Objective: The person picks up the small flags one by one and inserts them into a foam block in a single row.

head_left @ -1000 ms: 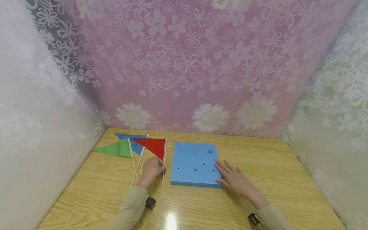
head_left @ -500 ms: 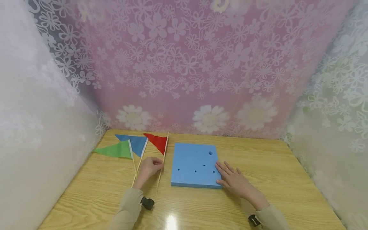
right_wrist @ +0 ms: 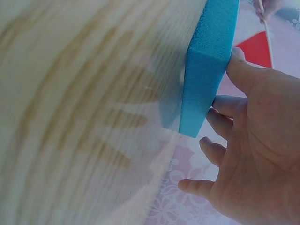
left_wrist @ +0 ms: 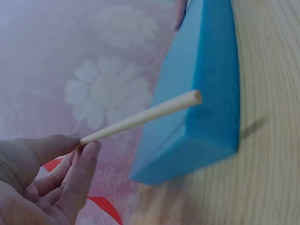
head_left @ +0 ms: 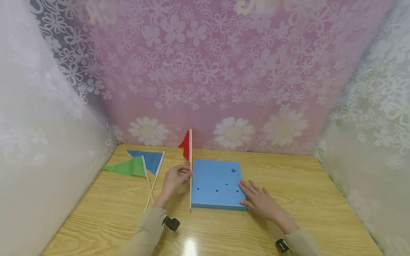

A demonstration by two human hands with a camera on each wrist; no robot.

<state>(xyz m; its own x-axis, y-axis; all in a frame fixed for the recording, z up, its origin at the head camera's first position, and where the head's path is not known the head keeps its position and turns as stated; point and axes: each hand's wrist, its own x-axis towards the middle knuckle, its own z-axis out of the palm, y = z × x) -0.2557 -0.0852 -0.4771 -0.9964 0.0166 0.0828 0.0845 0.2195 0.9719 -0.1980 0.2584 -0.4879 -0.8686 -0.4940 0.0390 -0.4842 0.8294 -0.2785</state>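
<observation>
My left hand point(head_left: 175, 180) pinches the thin wooden stick of a red pennant flag point(head_left: 187, 146) between thumb and fingers. The stick stands near the left edge of a blue foam block point(head_left: 213, 174), its flag end raised. In the left wrist view, the bare end of the wooden stick point(left_wrist: 154, 111) points past the block's corner, above the table. My right hand point(head_left: 262, 202) rests on the block's right edge with fingers spread. In the right wrist view, its thumb and some fingers touch the blue block point(right_wrist: 206, 70). Several holes dot the block's top face.
A green pennant flag point(head_left: 129, 167) and a blue pennant flag point(head_left: 152, 160) lie on the wooden table point(head_left: 320, 213) to the left, their sticks crossed. Floral cloth point(head_left: 205, 71) hangs behind the table and along both sides.
My left hand has lifted the red flag off the table and moved it right, turning it from lying to raised beside the block. The right hand stays in place.
</observation>
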